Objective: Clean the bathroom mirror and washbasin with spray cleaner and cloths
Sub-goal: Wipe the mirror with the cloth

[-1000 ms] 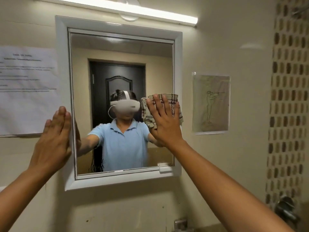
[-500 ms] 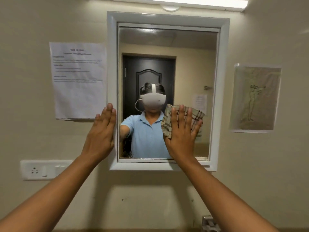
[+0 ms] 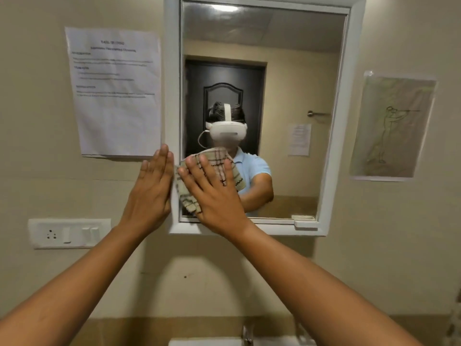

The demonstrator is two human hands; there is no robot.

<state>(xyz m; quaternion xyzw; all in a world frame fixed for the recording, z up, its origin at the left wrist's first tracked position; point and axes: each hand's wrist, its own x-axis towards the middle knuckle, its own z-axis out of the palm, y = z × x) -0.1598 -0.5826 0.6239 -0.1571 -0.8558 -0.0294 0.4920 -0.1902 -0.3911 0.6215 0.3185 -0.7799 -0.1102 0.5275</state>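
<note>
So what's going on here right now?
A person is wiping the bathroom mirror. The right hand presses a checked cloth flat against the lower left corner of the glass, fingers spread. The left hand rests flat on the mirror's white frame, by a printed sheet. Only the washbasin's rim and tap show below; no spray bottle is in view.

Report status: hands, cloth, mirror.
Right hand flat, pressing cloth on mirror, lower left corner. Left hand flat on frame. Nothing in the way.
</note>
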